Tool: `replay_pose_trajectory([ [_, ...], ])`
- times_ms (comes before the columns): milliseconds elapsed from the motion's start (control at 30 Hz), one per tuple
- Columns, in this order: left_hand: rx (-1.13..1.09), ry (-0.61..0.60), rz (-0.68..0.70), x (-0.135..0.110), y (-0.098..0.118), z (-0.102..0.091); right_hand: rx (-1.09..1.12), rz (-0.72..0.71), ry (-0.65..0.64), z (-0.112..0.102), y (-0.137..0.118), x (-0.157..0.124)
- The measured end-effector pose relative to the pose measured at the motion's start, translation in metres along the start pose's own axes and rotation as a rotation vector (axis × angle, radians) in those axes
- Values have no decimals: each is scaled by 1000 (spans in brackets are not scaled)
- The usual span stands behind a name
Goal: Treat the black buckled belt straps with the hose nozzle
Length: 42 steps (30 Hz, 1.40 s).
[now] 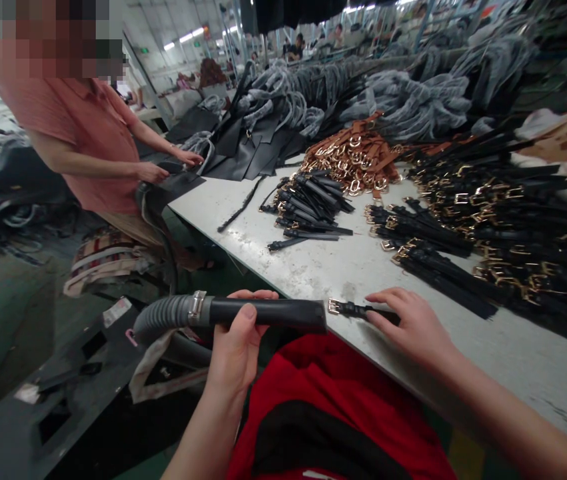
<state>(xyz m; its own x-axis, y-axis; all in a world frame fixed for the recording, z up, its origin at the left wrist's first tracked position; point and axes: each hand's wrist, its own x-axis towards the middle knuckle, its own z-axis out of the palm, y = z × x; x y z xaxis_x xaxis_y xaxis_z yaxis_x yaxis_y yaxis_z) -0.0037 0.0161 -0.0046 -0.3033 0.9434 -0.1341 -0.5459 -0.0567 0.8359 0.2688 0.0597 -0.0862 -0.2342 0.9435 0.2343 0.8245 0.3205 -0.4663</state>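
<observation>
Left hand (240,333) wraps the nozzle (283,315), thumb on top. Just right of its mouth, by the table's (528,360) near edge: strap (352,309), buckle (334,306) leftward. Right hand (416,327) touches strap; cannot tell if pinching. Judgement: steady nozzle, strap in line.

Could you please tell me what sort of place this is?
It is probably a leather-goods factory or workshop: buckled black straps and a heap of brown straps with gold-coloured fittings lie on a pale worktable, with flat black sheet pieces beyond.
</observation>
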Motion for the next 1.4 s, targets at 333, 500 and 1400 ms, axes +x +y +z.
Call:
replay_pose_trajectory([
  [333, -29, -73, -76, 24, -44, 30, 63, -9, -89, 7, 7, -4],
  [500, -60, 16, -103, 28, -50, 28, 68, -10, -68, 8, 7, -5],
  [1400, 329, -311, 58, 10, -48, 77, 26, 54, -53, -3, 12, -10],
])
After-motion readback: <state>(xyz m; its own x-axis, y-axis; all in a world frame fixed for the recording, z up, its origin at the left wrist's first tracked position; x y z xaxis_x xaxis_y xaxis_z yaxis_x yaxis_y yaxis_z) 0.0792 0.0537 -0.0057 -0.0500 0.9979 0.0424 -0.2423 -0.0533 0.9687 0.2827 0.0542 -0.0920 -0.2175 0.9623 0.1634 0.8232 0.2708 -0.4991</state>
